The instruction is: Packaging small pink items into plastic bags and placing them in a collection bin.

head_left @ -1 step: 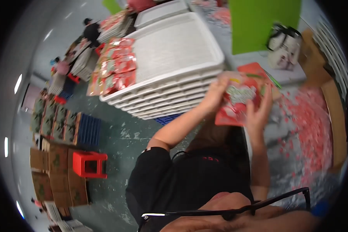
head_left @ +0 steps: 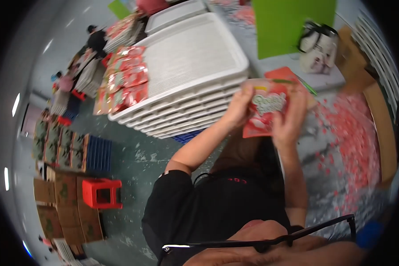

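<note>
**Above the bench edge: a pouch held in both hands, with hazards and clearances**

In front of my chest, the largest body is the stack of white trays [head_left: 195, 66], its near corner just beside my left hand [head_left: 238, 108]. A swing leftward could, I judge, knock that corner or scrape the row of red packets [head_left: 124, 82] lying along the stack's far left rim.

To my right the bench [head_left: 323, 128] carries a wide scatter of small red pieces [head_left: 354, 137]; its brown raised border [head_left: 383, 133] bounds the far side. A dropped forearm would likely sweep pieces off toward the floor [head_left: 133, 155]. The open room is the gap over my lap, between stack and bench.

Behind, a green panel [head_left: 292, 24] and a white bag [head_left: 319, 46] stand well apart from my reach.

The red-and-white pouch [head_left: 267, 111] is held upright in the air, left fingers [head_left: 246, 95] clenched on its left edge, right hand [head_left: 290, 117] grasping its right side. The grip sits on the margins only; the film looks slick, so a slip or a tear at the top seam seems the chief risk.
</note>
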Demonstrator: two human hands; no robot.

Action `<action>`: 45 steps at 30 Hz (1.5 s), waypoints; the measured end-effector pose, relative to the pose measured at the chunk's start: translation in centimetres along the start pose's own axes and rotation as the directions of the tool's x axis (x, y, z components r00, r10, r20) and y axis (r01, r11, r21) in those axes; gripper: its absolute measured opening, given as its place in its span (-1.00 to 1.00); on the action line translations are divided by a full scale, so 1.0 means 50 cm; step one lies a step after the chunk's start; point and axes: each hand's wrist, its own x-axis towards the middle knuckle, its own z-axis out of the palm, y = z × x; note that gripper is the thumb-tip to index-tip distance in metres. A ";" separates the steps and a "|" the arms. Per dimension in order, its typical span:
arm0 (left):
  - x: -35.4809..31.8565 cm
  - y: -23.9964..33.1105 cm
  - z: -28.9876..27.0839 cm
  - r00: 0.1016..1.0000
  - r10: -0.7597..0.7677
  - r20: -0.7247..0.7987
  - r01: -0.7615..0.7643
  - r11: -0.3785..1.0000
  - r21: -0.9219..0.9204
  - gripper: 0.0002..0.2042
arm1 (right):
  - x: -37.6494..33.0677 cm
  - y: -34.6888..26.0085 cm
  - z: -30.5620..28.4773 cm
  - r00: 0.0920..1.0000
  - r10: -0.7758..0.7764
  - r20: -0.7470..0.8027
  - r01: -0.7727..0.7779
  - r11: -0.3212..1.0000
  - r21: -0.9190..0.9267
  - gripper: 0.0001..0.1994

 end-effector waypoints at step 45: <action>0.260 0.204 -0.109 0.693 0.562 0.451 -0.333 -0.306 0.892 -0.84 | -0.322 0.240 -0.260 0.592 0.797 0.117 -0.802 0.598 -0.011 -0.68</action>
